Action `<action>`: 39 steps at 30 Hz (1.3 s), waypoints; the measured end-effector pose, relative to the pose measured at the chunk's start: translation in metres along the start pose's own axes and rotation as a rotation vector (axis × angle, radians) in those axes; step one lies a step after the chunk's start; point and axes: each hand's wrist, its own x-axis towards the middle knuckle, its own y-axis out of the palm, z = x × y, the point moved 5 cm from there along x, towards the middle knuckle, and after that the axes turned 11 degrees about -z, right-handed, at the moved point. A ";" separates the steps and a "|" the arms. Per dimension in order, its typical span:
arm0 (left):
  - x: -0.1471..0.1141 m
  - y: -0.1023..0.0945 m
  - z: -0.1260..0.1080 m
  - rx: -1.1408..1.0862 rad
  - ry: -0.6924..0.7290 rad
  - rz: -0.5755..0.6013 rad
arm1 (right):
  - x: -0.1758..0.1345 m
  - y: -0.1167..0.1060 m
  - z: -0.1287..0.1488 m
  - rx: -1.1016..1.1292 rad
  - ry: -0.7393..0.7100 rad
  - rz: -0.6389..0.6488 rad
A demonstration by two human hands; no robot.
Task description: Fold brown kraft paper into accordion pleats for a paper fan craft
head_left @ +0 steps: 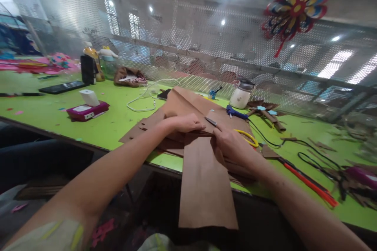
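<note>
In the head view, a long strip of brown kraft paper (206,188) hangs over the table's front edge toward me. My left hand (190,122) is closed with curled fingers on the upper, folded end of that paper. Beside it, my right hand (228,139) grips scissors (249,138); their yellow handles show behind the hand and the closed-looking blades point up and left. The fingers of the right hand also touch the paper's upper edge. Under both hands lie more brown paper sheets (184,101), stacked and partly hidden by my arms.
Behind the sheets lie a blue glue gun (235,112) and a white jug (242,94). A black cable, an orange-red handled tool (312,184) and paper scraps lie right. Left are a tissue-topped magenta box (85,110), phone (63,87) and white cable (138,110).
</note>
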 end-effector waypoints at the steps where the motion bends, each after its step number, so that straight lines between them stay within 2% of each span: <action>1: -0.003 0.000 -0.002 -0.081 -0.015 0.020 | 0.001 -0.002 0.002 0.010 -0.001 -0.027; 5: -0.019 0.007 -0.004 -0.546 -0.150 0.097 | 0.001 -0.007 0.006 0.021 -0.009 -0.112; 7: -0.024 0.010 -0.003 -0.585 -0.187 0.108 | 0.001 -0.005 0.004 0.010 -0.013 -0.124; 12: -0.023 0.008 0.002 -0.478 -0.246 0.026 | 0.004 0.000 -0.003 0.019 0.040 -0.138; 17: -0.022 0.011 0.005 -0.488 -0.263 0.049 | 0.003 -0.005 0.005 0.065 0.048 -0.165; 23: -0.025 0.016 -0.001 -0.545 -0.207 0.108 | 0.003 -0.003 0.007 0.063 0.035 -0.109; 27: -0.026 0.016 -0.001 -0.457 -0.193 0.123 | 0.004 -0.001 0.006 0.094 0.059 -0.106; 32: -0.025 0.015 0.000 -0.318 -0.148 0.136 | 0.005 -0.006 -0.008 0.342 0.128 -0.103; 35: -0.026 0.013 -0.004 -0.298 -0.111 0.140 | 0.008 -0.009 -0.023 0.514 0.267 -0.097; 37: -0.027 0.013 -0.010 -0.339 -0.072 0.165 | 0.008 -0.002 -0.028 0.661 0.347 0.016; 39: -0.028 0.014 -0.015 -0.383 -0.031 0.178 | 0.006 0.008 -0.025 0.853 0.403 0.182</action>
